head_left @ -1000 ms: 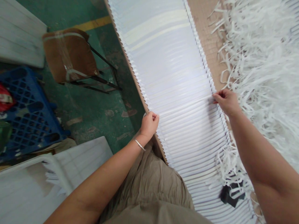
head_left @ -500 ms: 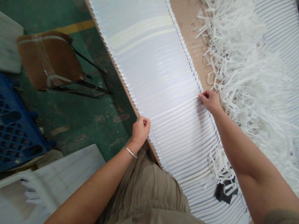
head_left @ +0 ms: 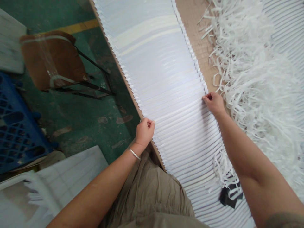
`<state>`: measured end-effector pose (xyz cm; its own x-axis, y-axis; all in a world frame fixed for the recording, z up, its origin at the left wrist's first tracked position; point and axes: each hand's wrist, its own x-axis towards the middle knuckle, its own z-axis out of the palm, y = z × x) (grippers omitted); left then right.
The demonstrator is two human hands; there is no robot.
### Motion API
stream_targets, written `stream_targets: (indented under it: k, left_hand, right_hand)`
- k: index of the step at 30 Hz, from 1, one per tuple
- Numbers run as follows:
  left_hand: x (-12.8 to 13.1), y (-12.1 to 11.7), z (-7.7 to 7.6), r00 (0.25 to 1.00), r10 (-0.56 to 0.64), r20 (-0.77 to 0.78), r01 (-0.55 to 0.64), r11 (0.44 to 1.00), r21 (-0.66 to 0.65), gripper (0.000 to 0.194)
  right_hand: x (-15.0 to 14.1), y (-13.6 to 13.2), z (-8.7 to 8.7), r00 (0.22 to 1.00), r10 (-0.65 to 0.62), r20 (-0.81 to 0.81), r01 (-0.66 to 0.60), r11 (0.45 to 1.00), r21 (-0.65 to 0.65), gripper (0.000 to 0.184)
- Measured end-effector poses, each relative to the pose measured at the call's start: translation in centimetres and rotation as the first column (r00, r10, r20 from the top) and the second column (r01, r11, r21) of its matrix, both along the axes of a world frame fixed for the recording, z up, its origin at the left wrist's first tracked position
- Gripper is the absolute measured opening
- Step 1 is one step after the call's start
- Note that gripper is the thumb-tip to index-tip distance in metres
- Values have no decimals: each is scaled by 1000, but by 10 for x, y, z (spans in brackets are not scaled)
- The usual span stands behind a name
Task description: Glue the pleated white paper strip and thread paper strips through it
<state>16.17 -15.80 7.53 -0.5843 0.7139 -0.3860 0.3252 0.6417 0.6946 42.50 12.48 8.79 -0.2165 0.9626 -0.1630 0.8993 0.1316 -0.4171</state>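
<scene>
Overlapping white sheets (head_left: 161, 69) lie in a long fanned row on the table, their side edges stepped and notched. At the row's left edge is my left hand (head_left: 144, 130), thumb and fingers pinched together on the near-side end of one white sheet. Across the row, my right hand (head_left: 213, 103) pinches at the right edge of the same layer, with thumb and forefinger closed. How much of the sheet sits between the fingertips is too small to make out. Below the hands, the layers show as closely spaced ridges.
Loose white strips (head_left: 256, 72) are heaped on the right. A smaller bunch of strips (head_left: 224, 167) and a black piece (head_left: 230, 196) lie near my right forearm. To the left stand a brown padded chair (head_left: 54, 63), a blue plastic crate (head_left: 19, 126) and a white board (head_left: 73, 171).
Both hands keep almost the same place and pinch on the row. The whole view has shifted slightly.
</scene>
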Motion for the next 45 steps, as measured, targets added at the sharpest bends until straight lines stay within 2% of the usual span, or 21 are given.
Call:
stream_targets:
  k: [10, 15, 21, 25, 28, 31, 33, 35, 36, 37, 38, 39, 41, 42, 43, 45]
  left_hand:
    - [-2, 4, 3, 999, -22, -33, 20, 998, -60, 16]
    - [-3, 7, 6, 999, -17, -34, 15, 999, -52, 16]
    - [-4, -3, 13, 1000, 1, -15, -1, 1000, 4, 9]
    - [-2, -15, 22, 999, -21, 41, 19, 999, 48, 11]
    - [1, -21, 28, 996, -40, 81, 33, 996, 86, 12]
    - [11, -20, 37, 987, -95, 133, 82, 992, 94, 13]
    - [25, -13, 47, 969, -173, 178, 152, 980, 126, 15]
    - [46, -2, 62, 934, -282, 218, 233, 946, 228, 20]
    - [58, 4, 70, 908, -347, 233, 272, 914, 302, 23]
    - [71, 10, 79, 876, -413, 248, 305, 874, 379, 27]
    - [82, 15, 88, 838, -479, 262, 337, 831, 442, 31]
    - [93, 19, 95, 793, -542, 277, 371, 791, 486, 33]
    - [107, 23, 103, 695, -645, 318, 447, 734, 512, 33]
    - [109, 23, 104, 655, -673, 344, 481, 723, 497, 31]
    - [109, 21, 103, 630, -681, 373, 507, 725, 467, 29]
    - [98, 12, 95, 639, -641, 426, 517, 768, 379, 26]
  right_hand:
    - [-7, -3, 1, 998, -22, 50, 21, 1000, 6, 13]
    - [-5, -1, 3, 998, -64, 4, 63, 998, 19, 9]
    - [2, 33, 4, 987, -147, 56, 130, 961, 243, 30]
    - [-3, 59, -1, 989, -111, 102, 86, 972, 218, 29]
    - [3, 61, 6, 983, -153, 97, 129, 967, 219, 21]
    - [24, 35, 31, 990, -116, 83, 91, 960, 265, 18]
    - [41, -1, 55, 995, -13, 95, -13, 962, 273, 13]
    - [53, -49, 80, 981, 151, 119, -174, 961, 214, 8]
    - [55, -75, 92, 961, 256, 105, -268, 955, 129, 7]
    - [56, -101, 103, 925, 376, 57, -376, 927, -11, 7]
    - [54, -125, 113, 884, 468, -16, -464, 869, -171, 7]
    - [51, -147, 122, 862, 500, -85, -502, 817, -285, 8]
    - [44, -177, 135, 857, 474, -204, -513, 739, -436, 9]
    - [42, -184, 140, 864, 445, -236, -502, 723, -475, 10]
    - [40, -188, 144, 871, 418, -257, -490, 715, -498, 10]
    - [40, -184, 148, 885, 383, -265, -466, 722, -511, 12]
